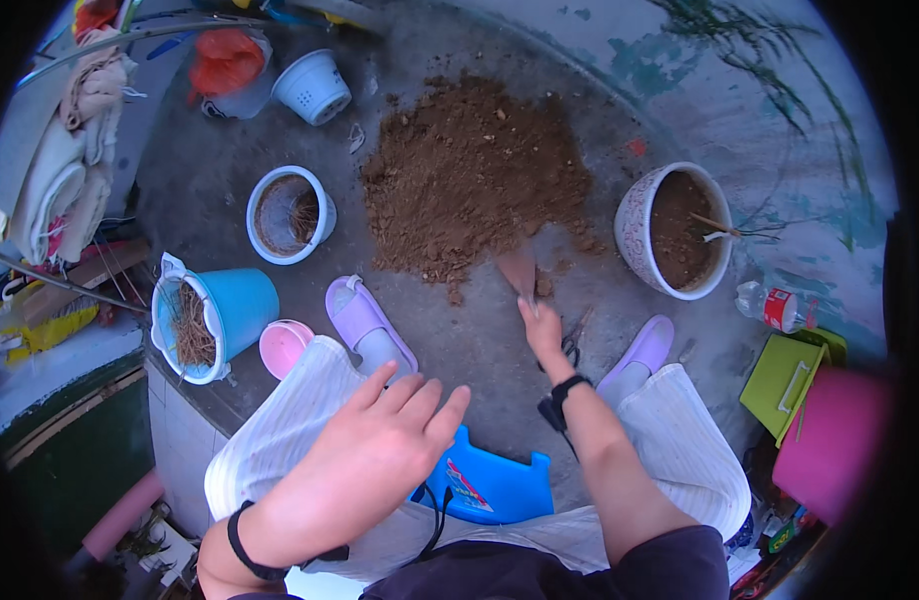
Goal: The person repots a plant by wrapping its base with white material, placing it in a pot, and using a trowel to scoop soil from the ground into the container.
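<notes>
My right hand (pixel 542 330) grips the handle of a small trowel (pixel 518 271), whose blade meets the near edge of a heap of brown soil (pixel 474 172) on the floor. Above my left knee, my left hand (pixel 399 435) hangs with its fingers apart and nothing in it. To the right of the heap stands a patterned ceramic pot (pixel 634 229) with soil inside and a thin stem rising from it. A white plastic pot (pixel 330 217) on the left holds a clump of roots at its inner side.
At left, a light-blue bucket (pixel 242 304) contains dry roots, beside a pink cup (pixel 285 349). A white pot (pixel 309 86) lies tipped behind. Scissors (pixel 570 352) lie beyond my right wrist. A blue plastic stool (pixel 497 480) sits between my legs. Rightward are a bottle (pixel 778 307) and green bin (pixel 778 382).
</notes>
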The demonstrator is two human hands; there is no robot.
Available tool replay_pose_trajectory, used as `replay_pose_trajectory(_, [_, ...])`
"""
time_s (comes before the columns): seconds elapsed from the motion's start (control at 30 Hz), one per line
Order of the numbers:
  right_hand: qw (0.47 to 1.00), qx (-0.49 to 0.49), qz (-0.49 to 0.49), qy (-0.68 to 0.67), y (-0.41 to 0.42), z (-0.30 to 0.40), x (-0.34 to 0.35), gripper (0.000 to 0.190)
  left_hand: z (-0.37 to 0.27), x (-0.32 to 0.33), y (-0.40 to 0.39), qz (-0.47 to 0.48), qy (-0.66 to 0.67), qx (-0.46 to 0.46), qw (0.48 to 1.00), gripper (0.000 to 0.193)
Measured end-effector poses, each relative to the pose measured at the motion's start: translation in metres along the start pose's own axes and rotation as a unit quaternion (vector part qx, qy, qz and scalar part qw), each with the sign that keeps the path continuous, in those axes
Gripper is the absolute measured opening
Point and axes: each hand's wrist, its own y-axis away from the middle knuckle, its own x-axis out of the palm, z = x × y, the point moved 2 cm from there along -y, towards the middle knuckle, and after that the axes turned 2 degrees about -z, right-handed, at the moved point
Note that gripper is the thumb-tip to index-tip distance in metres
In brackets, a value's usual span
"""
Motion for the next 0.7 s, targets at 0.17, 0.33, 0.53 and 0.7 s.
replay_pose_trajectory(0.17, [0.998, -0.042, 0.033, -0.032, -0.119, 0.075, 0.038, 0.054, 0.005, -0.008, -0.007, 0.021, -0.026, -0.027, 0.999, 0.044])
replay_pose_trajectory(0.33, [0.995, -0.065, 0.029, -0.064, -0.146, 0.088, 0.044, 0.054, 0.006, -0.013, -0.008, 0.013, -0.024, -0.017, 0.999, 0.045])
replay_pose_trajectory(0.53, [0.994, -0.067, 0.046, -0.075, -0.100, 0.078, 0.014, 0.056, -0.009, -0.014, -0.009, -0.016, -0.045, 0.017, 0.999, 0.046])
replay_pose_trajectory(0.7, [0.981, -0.016, 0.082, -0.177, -0.050, 0.100, -0.029, 0.055, -0.027, -0.017, -0.021, -0.027, -0.040, 0.055, 0.997, 0.042])
